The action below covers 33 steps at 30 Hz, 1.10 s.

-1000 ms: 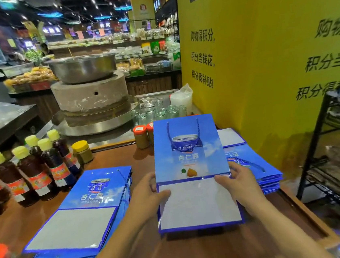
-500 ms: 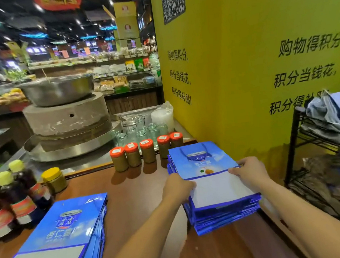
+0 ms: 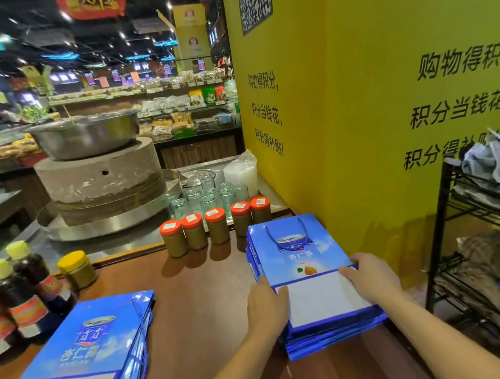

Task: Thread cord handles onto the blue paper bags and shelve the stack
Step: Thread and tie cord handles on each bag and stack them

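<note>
Inspecting the step in hand, we are finding the person squaring the stack of blue paper bags (image 3: 330, 333) before it goes to a shelf. The stack is lying at the right end of the wooden counter (image 3: 204, 288), just beside the yellow wall (image 3: 358, 114), with the orange-lidded jars (image 3: 215, 227) close behind it. The left hand (image 3: 265, 309) is lying against the stack's left edge, fingers fairly straight, pressing and grasping nothing. The right hand (image 3: 374, 281) is resting on the top bag (image 3: 293, 256) at its right edge, thumb on the white panel; we cannot tell whether its fingers are hooking under that edge. The top bag's cord handle (image 3: 269, 234) is lying flat on its face, so threading appears done for this pile, while a second stack (image 3: 83, 348) is sitting at the counter's left. We are judging that the lower bags are fanning out at the near corner, so we are advising pushing both sides inward evenly, then the near edge, before lifting. We are recommending a two-handed grip from beneath, handles kept tucked in, since glossy bags are likely to slide. The black wire rack (image 3: 437, 230) at the right is looking the likeliest shelf, though already crowded.
</note>
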### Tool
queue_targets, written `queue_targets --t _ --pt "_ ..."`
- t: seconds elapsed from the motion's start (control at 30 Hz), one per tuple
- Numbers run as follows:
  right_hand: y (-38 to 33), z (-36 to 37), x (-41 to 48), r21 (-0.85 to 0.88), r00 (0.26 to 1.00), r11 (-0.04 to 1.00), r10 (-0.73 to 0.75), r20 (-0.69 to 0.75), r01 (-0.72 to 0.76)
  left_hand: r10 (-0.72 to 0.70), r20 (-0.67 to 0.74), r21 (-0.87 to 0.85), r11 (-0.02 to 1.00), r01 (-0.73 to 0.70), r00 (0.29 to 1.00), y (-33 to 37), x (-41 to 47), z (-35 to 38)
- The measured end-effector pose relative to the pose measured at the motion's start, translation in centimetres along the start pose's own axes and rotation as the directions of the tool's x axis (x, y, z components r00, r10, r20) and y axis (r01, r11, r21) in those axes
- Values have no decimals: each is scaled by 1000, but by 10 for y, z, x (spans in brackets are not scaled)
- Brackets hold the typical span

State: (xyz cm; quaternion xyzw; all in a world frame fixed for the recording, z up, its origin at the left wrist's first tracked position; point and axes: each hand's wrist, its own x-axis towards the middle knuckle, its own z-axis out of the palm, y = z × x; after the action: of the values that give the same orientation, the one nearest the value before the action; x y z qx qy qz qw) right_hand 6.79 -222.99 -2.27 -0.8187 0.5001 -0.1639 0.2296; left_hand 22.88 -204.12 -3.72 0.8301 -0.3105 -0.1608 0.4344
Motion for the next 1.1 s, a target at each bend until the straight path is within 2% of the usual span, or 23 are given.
queue_targets --t 0.13,0.27,0.4,0.57,0.67,0.77,1.0,1.1 --pt "1 2 -2 -58 999 998 -27 30 29 -45 -1 -110 993 45 999 -3 -13 12" --pt "0 5 -6 -150 998 986 -68 16 69 -64 -46 -153 987 56 997 -5 -20 19" --pt "-3 3 -6 -221 997 972 -74 16 76 -65 -24 -172 983 60 998 -3 -20 16" --pt "-23 -8 -15 -293 992 954 -98 -83 70 -76 31 -197 977 81 997 5 -16 -8" --pt "-50 -6 -29 -55 986 989 -142 -91 137 -71 -7 -212 975 68 997 7 -17 -37" --pt "-86 3 -48 148 980 969 -190 -55 196 -65 -124 -165 985 44 990 0 -19 -74" --pt "-184 49 -93 337 954 912 -283 101 235 -82 -274 -96 994 58 958 -52 -46 -177" --pt "-225 76 -117 379 930 886 -340 136 269 -138 -306 -148 984 96 942 -90 -54 -220"
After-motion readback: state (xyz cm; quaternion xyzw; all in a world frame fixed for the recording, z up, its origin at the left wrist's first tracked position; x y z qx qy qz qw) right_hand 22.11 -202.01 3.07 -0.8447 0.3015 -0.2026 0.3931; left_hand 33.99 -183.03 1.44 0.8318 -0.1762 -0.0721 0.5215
